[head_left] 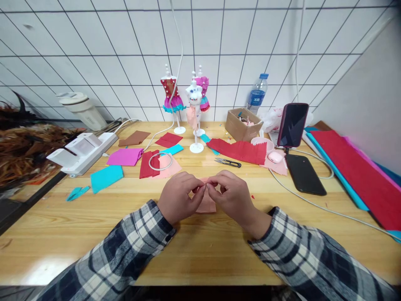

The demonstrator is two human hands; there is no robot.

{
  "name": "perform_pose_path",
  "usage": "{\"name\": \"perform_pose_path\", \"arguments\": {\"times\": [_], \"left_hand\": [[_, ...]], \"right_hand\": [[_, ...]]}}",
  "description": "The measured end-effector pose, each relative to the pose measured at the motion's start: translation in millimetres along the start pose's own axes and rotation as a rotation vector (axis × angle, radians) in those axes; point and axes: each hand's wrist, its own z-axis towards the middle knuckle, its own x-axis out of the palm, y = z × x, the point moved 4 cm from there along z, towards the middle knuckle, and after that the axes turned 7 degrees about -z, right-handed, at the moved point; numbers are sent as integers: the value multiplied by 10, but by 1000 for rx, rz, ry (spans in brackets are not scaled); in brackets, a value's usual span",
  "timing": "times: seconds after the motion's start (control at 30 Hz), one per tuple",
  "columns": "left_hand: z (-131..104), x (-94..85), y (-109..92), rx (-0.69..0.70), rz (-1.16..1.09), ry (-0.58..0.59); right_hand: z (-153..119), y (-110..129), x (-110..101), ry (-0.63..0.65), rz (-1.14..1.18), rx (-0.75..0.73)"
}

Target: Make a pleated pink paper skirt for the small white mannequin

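Note:
Near the middle of the table, my left hand (181, 196) and my right hand (232, 198) meet with thumbs and forefingers pinched together. Both are closed on a small piece of pink crepe paper (206, 205), which hangs or lies below the fingertips; its pinched upper part is mostly hidden by the fingers. Just beyond my hands lie thread snips (228, 162) and a long red crepe strip (241, 151) with a jagged edge. Past them stands a white mini dress form (194, 100) with a piece of pink paper on its side.
Two dressed mini forms (171, 94) stand at the back. Left are folded magenta paper (124, 156), teal paper (106, 177), a white ring (160, 161) and a power strip (84, 152). Right are a cardboard box (242, 125), a propped phone (293, 125), a black phone (305, 173) and a cable (328, 211).

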Motion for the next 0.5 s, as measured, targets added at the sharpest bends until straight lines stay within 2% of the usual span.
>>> {"name": "perform_pose_path", "arguments": {"times": [0.27, 0.43, 0.5], "left_hand": [[8, -19, -5, 23, -12, -37], [28, -17, 49, -152, -118, -79], [37, -8, 64, -221, -175, -56]], "right_hand": [[-17, 36, -32, -14, 8, -50], [-40, 62, -36, 1, 21, -106], [-41, 58, -39, 0, 5, -120]]}}
